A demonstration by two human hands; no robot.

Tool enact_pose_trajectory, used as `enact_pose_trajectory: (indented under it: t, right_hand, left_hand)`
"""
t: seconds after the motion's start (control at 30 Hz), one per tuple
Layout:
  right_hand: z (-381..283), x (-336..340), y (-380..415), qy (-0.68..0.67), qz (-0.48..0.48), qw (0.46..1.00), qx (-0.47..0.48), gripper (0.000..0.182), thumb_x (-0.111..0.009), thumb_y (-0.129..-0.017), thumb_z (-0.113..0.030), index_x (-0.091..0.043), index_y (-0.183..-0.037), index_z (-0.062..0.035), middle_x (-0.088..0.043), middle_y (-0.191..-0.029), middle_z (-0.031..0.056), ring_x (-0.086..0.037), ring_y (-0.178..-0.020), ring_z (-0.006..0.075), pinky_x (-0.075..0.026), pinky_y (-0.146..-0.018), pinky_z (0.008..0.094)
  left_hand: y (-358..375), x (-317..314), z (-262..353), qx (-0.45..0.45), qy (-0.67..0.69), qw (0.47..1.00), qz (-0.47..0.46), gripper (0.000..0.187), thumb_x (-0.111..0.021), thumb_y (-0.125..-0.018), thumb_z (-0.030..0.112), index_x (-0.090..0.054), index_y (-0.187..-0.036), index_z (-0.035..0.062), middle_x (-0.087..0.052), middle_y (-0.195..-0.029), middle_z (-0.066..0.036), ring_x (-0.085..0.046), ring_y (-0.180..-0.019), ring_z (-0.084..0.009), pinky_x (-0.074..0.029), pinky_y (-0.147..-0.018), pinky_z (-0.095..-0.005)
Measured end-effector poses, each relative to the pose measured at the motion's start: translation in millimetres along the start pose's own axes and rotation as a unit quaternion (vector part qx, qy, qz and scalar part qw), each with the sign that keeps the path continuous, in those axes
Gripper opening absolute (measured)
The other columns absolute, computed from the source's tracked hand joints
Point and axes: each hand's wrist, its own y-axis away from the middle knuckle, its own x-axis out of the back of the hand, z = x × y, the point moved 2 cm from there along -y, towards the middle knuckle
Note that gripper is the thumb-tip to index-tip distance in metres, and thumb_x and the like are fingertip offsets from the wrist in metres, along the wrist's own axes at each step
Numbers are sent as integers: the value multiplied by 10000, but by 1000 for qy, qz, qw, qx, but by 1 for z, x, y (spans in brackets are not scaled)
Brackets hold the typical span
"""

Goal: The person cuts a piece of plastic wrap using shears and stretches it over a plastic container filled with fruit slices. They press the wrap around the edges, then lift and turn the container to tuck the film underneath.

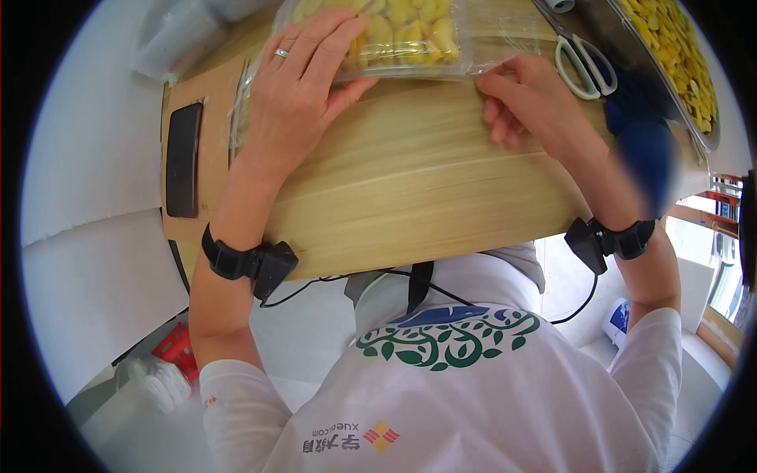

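A clear plastic pack of yellow pieces [410,35] lies at the far edge of the wooden table, cut off by the top of the view. My left hand [303,75], with a ring on one finger, rests on the pack's left side. Its fingers are stretched over the film and its thumb lies along the near edge. By the pack's right corner, my right hand [532,94] pinches the clear plastic film [501,43] between thumb and forefinger, its other fingers curled loosely. White-handled scissors [579,67] lie just right of that hand.
At the upper right stands a metal tray [670,87] heaped with yellow pieces. A dark blue cloth-like item [643,146] lies near my right forearm. On the left, a phone [184,160] rests on brown cardboard [217,150]. A black cable [378,272] runs between my wrist straps.
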Motion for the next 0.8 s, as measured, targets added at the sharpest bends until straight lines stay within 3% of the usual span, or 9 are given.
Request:
enact_pose_trajectory:
  t: [0.3,0.53,0.6,0.8]
  right_hand:
    - [-3,1,-4,27,1,999,28,205,-536,-857,-87,-551,-956,92,-627,-639,109,-623,-482,157,-453,-388,255]
    - [-4,10,-14,39,5,998,49,181,-540,-853,-81,-567,-940,76,-628,-649,105,-631,-494,161,-455,-394,253]
    - [-4,13,-17,35,3,998,49,182,-543,-854,-82,-569,-941,76,-628,-651,104,-631,-495,161,-454,-395,251]
    - [-2,14,-15,-1,-6,999,45,182,-555,-858,-84,-577,-951,72,-628,-652,104,-626,-492,163,-448,-390,249]
  left_hand:
    - [-17,-5,17,12,-100,995,13,604,-808,-676,338,-584,-1164,62,-609,-1117,-56,-584,-1007,-251,-454,-883,-368]
    - [-8,-23,7,27,-119,992,32,630,-810,-658,355,-583,-1167,61,-602,-1132,-59,-581,-1020,-247,-457,-863,-370]
    - [-9,-23,7,27,-109,993,32,667,-816,-593,338,-585,-1159,72,-586,-1126,-78,-557,-1061,-253,-454,-866,-377]
    - [-25,-12,22,27,-129,991,-13,679,-796,-612,415,-584,-1152,61,-577,-1138,-81,-559,-1055,-262,-424,-921,-392]
